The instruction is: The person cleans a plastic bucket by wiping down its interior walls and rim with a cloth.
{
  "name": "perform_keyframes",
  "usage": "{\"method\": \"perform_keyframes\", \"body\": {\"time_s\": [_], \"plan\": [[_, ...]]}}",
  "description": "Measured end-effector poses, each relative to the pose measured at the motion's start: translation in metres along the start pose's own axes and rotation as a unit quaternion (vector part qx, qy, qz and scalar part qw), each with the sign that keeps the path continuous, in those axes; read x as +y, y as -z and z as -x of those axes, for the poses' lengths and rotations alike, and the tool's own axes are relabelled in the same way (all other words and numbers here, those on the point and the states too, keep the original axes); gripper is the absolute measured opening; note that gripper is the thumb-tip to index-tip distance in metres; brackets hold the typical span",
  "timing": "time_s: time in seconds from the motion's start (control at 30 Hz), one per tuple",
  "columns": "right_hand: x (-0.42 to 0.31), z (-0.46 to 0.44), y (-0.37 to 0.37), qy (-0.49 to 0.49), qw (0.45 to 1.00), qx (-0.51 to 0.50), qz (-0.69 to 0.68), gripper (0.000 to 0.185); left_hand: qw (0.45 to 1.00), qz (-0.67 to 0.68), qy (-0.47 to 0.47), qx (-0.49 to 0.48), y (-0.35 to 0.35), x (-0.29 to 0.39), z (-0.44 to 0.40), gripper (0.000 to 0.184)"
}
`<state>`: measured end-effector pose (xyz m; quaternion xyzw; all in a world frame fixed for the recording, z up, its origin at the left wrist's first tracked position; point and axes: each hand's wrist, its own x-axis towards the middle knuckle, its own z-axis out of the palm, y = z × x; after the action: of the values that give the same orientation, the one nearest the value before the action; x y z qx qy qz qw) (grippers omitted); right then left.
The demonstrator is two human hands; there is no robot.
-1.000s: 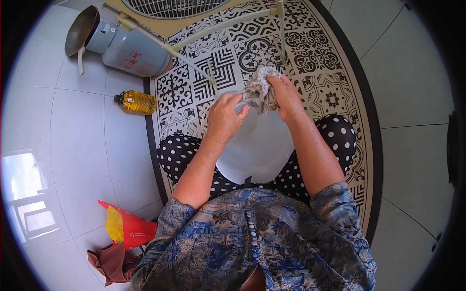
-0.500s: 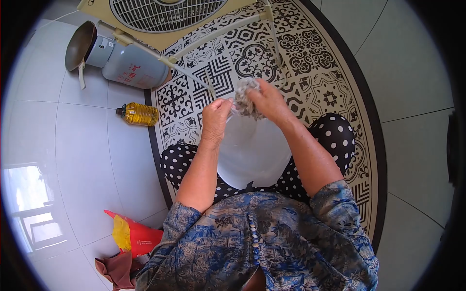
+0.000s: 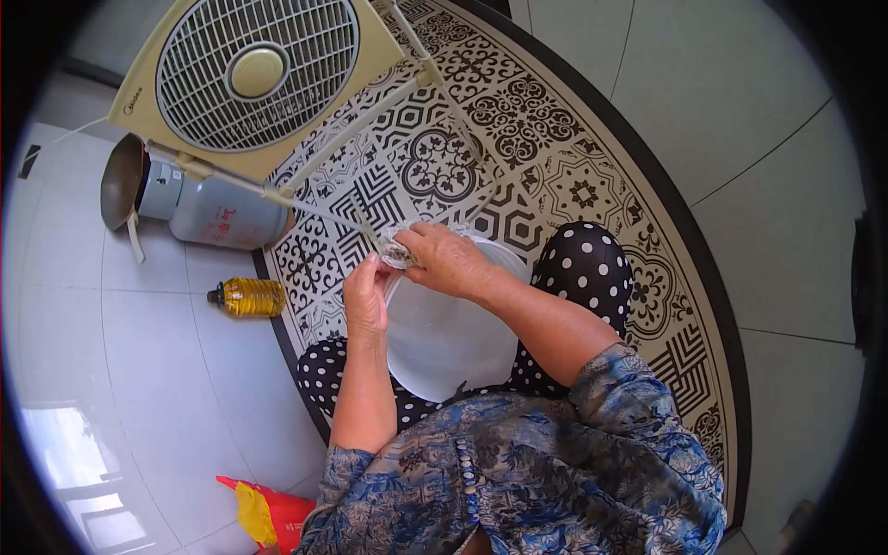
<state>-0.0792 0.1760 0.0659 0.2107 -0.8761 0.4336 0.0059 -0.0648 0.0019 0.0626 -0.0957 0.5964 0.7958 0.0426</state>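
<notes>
A crumpled grey-white wad, perhaps cloth or fibre, is above the far left rim of a white basin between my knees. My right hand is closed over it from the right, its fingers wrapped on the wad. My left hand is upright just below and left, its thumb and fingertips pinched at the wad's lower left edge. What exactly the left fingertips grip is too small to make out.
A beige box fan on a tubular stand is at the upper left. Beside it are a grey gas cylinder and a pan. A yellow oil bottle and a red bag lie left. Patterned mat underneath.
The view has swung, showing more of the fan. Both hands and the wad have moved left and down over the basin's rim, and the wad looks more compact and more covered by my right hand.
</notes>
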Motion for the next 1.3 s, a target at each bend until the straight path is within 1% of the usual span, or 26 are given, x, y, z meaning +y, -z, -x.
{"method": "perform_keyframes", "body": {"time_s": [0.07,0.1,0.13,0.17,0.2,0.23,0.27,0.3,0.37,0.4,0.47,0.5,0.57,0.6,0.63,0.7,0.73,0.8,0.87,0.9,0.93,0.97,1.07,1.13,1.23,1.3], "plan": [[0.004,-0.002,-0.001,-0.013,1.0,-0.001,-0.027,0.037,1.0,-0.024,-0.002,-0.005,-0.003,0.003,0.006,0.023],[0.004,-0.004,0.002,-0.013,1.0,0.003,-0.025,0.037,0.999,-0.045,-0.002,-0.003,-0.005,0.004,0.01,0.025],[0.004,-0.006,0.006,-0.058,0.997,0.026,-0.037,0.033,0.993,-0.121,-0.017,-0.003,0.002,-0.002,0.008,0.032],[0.005,-0.007,0.009,-0.104,0.992,0.049,-0.05,0.029,0.992,-0.122,-0.018,-0.008,0.009,-0.009,0.011,0.032],[0.007,-0.01,0.011,-0.106,0.992,0.053,-0.05,0.029,0.967,-0.249,-0.05,-0.022,0.011,-0.011,0.017,0.035],[0.011,-0.013,0.013,-0.105,0.989,0.106,-0.022,0.028,0.924,-0.371,-0.081,-0.035,0.013,-0.012,0.02,0.039],[0.013,-0.015,0.012,-0.103,0.982,0.156,0.005,0.028,0.837,-0.527,-0.132,-0.069,0.017,-0.01,0.02,0.04],[0.013,-0.015,0.009,-0.103,0.982,0.155,0.004,0.028,0.836,-0.528,-0.131,-0.069,0.014,-0.011,0.022,0.04],[0.009,-0.017,0.0,-0.004,0.983,0.177,-0.051,0.027,0.732,-0.644,-0.219,-0.051,0.004,-0.013,0.025,0.038],[0.003,-0.015,-0.005,0.047,0.986,0.155,-0.039,0.024,0.732,-0.644,-0.219,-0.052,0.0,-0.009,0.023,0.038],[-0.006,-0.006,-0.023,0.062,0.986,0.152,-0.017,0.022,0.768,-0.638,-0.033,-0.033,-0.008,-0.002,0.019,0.037],[-0.009,-0.002,-0.029,0.08,0.986,0.149,0.003,0.021,0.767,-0.64,-0.029,-0.034,-0.007,-0.004,0.018,0.037],[0.001,-0.009,-0.031,0.071,0.987,0.143,-0.016,0.021,0.787,-0.608,-0.103,-0.026,0.002,-0.007,0.02,0.036],[0.011,-0.011,-0.033,0.038,0.987,0.153,-0.012,0.02,0.766,-0.624,-0.15,-0.031,0.003,-0.008,0.023,0.038],[0.02,-0.011,-0.036,0.005,0.987,0.158,-0.009,0.02,0.766,-0.628,-0.135,-0.023,0.006,-0.009,0.023,0.038],[0.022,-0.012,-0.024,-0.118,0.989,0.093,0.001,0.029,0.806,-0.565,-0.174,-0.037,0.015,-0.009,0.024,0.038],[0.025,-0.011,-0.018,-0.134,0.987,0.093,0.009,0.028,0.805,-0.569,-0.165,-0.026,0.018,-0.007,0.024,0.038],[0.034,-0.007,-0.007,-0.147,0.985,0.084,0.016,0.027,0.868,-0.492,-0.066,0.015,0.02,-0.002,0.027,0.039],[0.044,-0.004,0.004,-0.243,0.969,0.021,0.045,0.034,0.881,-0.469,-0.052,0.031,0.021,0.001,0.03,0.04],[0.045,-0.002,0.01,-0.241,0.969,0.018,0.044,0.034,0.893,-0.445,-0.042,0.04,0.022,0.002,0.031,0.041],[0.045,0.001,0.017,-0.27,0.962,-0.012,0.043,0.036,0.877,-0.474,-0.06,0.044,0.023,0.001,0.032,0.043],[0.046,0.002,0.021,-0.298,0.953,-0.041,0.043,0.038,0.877,-0.474,-0.061,0.045,0.027,0.0,0.031,0.043],[0.057,0.012,0.027,-0.323,0.941,-0.055,0.08,0.041,0.885,-0.461,-0.051,0.042,0.039,-0.008,0.025,0.047],[0.062,0.02,0.031,-0.34,0.933,-0.066,0.097,0.042,0.933,-0.355,0.013,0.062,0.044,-0.006,0.02,0.051],[0.066,0.025,0.039,-0.365,0.918,-0.107,0.113,0.043,0.944,-0.315,0.047,0.082,0.036,0.005,0.022,0.054],[0.072,0.024,0.043,-0.37,0.917,-0.099,0.112,0.044,0.94,-0.329,0.024,0.086,0.033,0.007,0.025,0.052]]}}
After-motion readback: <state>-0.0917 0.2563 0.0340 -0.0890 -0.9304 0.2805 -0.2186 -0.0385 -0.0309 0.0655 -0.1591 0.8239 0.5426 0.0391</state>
